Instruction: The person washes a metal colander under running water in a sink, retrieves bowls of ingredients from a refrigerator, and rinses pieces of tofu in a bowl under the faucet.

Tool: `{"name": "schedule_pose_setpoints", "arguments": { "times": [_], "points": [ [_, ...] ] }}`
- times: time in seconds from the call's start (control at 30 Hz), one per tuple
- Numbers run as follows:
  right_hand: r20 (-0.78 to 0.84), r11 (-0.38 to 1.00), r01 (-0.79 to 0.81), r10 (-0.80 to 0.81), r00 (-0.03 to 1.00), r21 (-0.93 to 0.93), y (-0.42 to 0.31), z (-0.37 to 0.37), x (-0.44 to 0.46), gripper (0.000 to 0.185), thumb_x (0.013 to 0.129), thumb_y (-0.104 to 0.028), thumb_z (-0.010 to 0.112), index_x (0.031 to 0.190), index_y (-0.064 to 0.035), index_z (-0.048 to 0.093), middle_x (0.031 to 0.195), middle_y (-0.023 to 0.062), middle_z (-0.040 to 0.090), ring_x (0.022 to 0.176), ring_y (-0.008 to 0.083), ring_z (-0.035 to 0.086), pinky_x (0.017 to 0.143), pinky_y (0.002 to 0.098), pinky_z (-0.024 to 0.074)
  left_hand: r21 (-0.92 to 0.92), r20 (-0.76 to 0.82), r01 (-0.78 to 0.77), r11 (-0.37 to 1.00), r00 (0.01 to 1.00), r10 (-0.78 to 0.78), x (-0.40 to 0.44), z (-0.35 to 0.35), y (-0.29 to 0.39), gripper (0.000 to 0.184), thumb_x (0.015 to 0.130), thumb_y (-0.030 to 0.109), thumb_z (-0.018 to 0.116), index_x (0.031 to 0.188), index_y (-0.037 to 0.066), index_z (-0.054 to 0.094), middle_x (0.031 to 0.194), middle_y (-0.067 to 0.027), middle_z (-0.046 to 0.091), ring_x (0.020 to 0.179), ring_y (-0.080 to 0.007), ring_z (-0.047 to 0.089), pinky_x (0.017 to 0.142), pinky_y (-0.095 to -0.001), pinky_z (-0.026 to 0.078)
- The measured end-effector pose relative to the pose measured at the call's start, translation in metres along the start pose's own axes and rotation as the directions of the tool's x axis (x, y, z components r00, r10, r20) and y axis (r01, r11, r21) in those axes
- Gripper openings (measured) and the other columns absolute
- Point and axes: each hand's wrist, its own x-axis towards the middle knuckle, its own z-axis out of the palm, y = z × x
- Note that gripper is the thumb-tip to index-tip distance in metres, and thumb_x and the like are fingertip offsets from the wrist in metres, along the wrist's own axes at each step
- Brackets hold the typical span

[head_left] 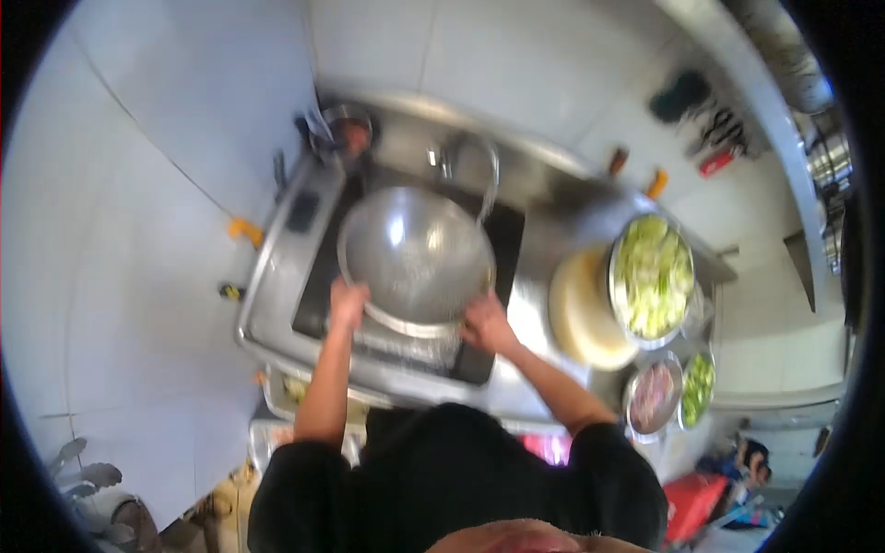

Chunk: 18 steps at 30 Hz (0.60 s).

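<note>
A large round metal bowl (pixel 415 253) is tilted over the dark sink basin (pixel 318 304), its inside facing up. My left hand (pixel 348 304) grips the near left part of its rim. On the near right part of the rim, my right hand (pixel 489 323) has its fingers closed round the edge. Inside, the bowl has a shiny grey surface, with no food that I can make out. Just below the near rim is a pale, speckled patch that looks like water. The curved tap (pixel 493 175) stands behind the bowl.
Right of the sink stands a round cutting board (pixel 576 313), with a bowl of chopped pale green vegetable (pixel 653 276) overlapping it. Nearer are a bowl of pinkish food (pixel 653 396) and a dish of green pieces (pixel 698 389). A small pot (pixel 348 129) sits at the back left corner.
</note>
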Motion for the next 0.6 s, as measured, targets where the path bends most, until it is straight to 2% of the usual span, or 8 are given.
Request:
{"name": "schedule_pose_setpoints", "arguments": {
  "times": [0.07, 0.13, 0.23, 0.33, 0.37, 0.47, 0.53, 0.6],
  "points": [
    [-0.014, 0.969, 0.0, 0.003, 1.0, 0.245, -0.012, -0.002, 0.014, 0.025, 0.071, -0.025, 0.076, 0.075, -0.0052, 0.062, 0.077, 0.012, 0.061, 0.082, 0.032, 0.062, 0.09, 0.0458, 0.0449, 0.247, 0.005, 0.034, 0.968, 0.999, -0.036, -0.034, -0.007, 0.05, 0.052, 0.07, 0.008, 0.06, 0.12, -0.005, 0.052, 0.089, -0.0149, 0.058, 0.065, -0.0231, 0.057, 0.048, -0.0373, 0.048],
    [-0.25, 0.962, 0.094, -0.028, 0.968, 0.258, -0.038, -0.035, 0.033, 0.033, 0.071, -0.033, 0.078, 0.068, -0.005, 0.061, 0.07, 0.0125, 0.06, 0.073, 0.0318, 0.062, 0.069, 0.0426, 0.0472, 0.26, 0.029, 0.112, 0.959, 0.992, -0.124, -0.05, -0.025, 0.088, 0.063, 0.079, 0.023, 0.065, 0.134, -0.002, 0.045, 0.113, -0.0202, 0.056, 0.084, -0.0271, 0.061, 0.068, -0.0419, 0.056],
    [-0.454, 0.961, -0.131, 0.231, 0.861, 0.242, -0.062, -0.08, 0.064, 0.048, 0.07, -0.045, 0.079, 0.056, -0.0037, 0.058, 0.059, 0.0125, 0.057, 0.059, 0.0327, 0.059, 0.056, 0.0412, 0.0467, 0.439, 0.116, -0.248, 0.863, 0.969, 0.22, -0.024, -0.054, 0.06, 0.066, 0.086, 0.032, 0.065, 0.14, 0.0, 0.041, 0.133, -0.0224, 0.051, 0.116, -0.0343, 0.053, 0.099, -0.0409, 0.043],
    [-0.576, 0.937, -0.066, 0.265, 0.773, 0.342, -0.066, -0.118, 0.09, 0.057, 0.068, -0.05, 0.08, 0.052, -0.0007, 0.056, 0.055, 0.0136, 0.055, 0.05, 0.0337, 0.056, 0.047, 0.0414, 0.043, 0.576, 0.424, -0.521, 0.631, 0.849, 0.315, -0.049, -0.067, 0.077, 0.065, 0.089, 0.039, 0.065, 0.138, 0.001, 0.047, 0.144, -0.0217, 0.044, 0.136, -0.0331, 0.04, 0.114, -0.0406, 0.027],
    [-0.58, 0.945, -0.022, 0.219, 0.784, 0.327, -0.069, -0.137, 0.095, 0.055, 0.067, -0.05, 0.08, 0.056, 0.0, 0.06, 0.055, 0.0142, 0.055, 0.049, 0.0345, 0.054, 0.047, 0.0401, 0.0433, 0.348, 0.308, -0.456, 0.819, 0.881, 0.359, -0.052, -0.066, 0.067, 0.04, 0.086, 0.031, 0.07, 0.111, 0.001, 0.067, 0.116, -0.0139, 0.065, 0.11, -0.0218, 0.06, 0.095, -0.0331, 0.046],
    [-0.262, 0.919, 0.075, 0.032, 0.965, 0.386, -0.08, -0.226, 0.116, 0.056, 0.07, -0.055, 0.078, 0.069, -0.001, 0.064, 0.071, 0.0146, 0.063, 0.072, 0.0296, 0.064, 0.063, 0.0407, 0.0488, 0.155, 0.062, -0.407, 0.9, 0.913, 0.402, -0.077, -0.066, 0.083, 0.022, 0.081, 0.022, 0.075, 0.078, 0.002, 0.069, 0.075, -0.0024, 0.064, 0.072, -0.0101, 0.057, 0.065, -0.0257, 0.045],
    [-0.543, 0.847, 0.373, -0.123, 0.83, 0.378, -0.111, -0.326, 0.12, 0.05, 0.07, -0.045, 0.082, 0.094, -0.0043, 0.067, 0.1, 0.0126, 0.066, 0.095, 0.0298, 0.062, 0.087, 0.0396, 0.0487, 0.245, -0.091, -0.505, 0.828, 0.838, 0.538, -0.131, -0.045, 0.148, 0.03, 0.078, 0.017, 0.076, 0.059, 0.002, 0.058, 0.056, 0.0059, 0.047, 0.057, -0.0041, 0.04, 0.05, -0.0245, 0.031],
    [-0.81, 0.857, 0.467, -0.426, 0.403, -0.218, -0.127, -0.425, 0.14, 0.044, 0.065, -0.028, 0.085, 0.095, -0.0047, 0.064, 0.101, 0.009, 0.065, 0.1, 0.0292, 0.059, 0.089, 0.0398, 0.0456, 0.24, -0.123, -0.599, 0.764, 0.761, 0.636, -0.152, -0.042, 0.195, 0.031, 0.074, 0.017, 0.079, 0.059, 0.002, 0.056, 0.057, 0.002, 0.05, 0.056, -0.0079, 0.043, 0.051, -0.0278, 0.034]
  ]
}}
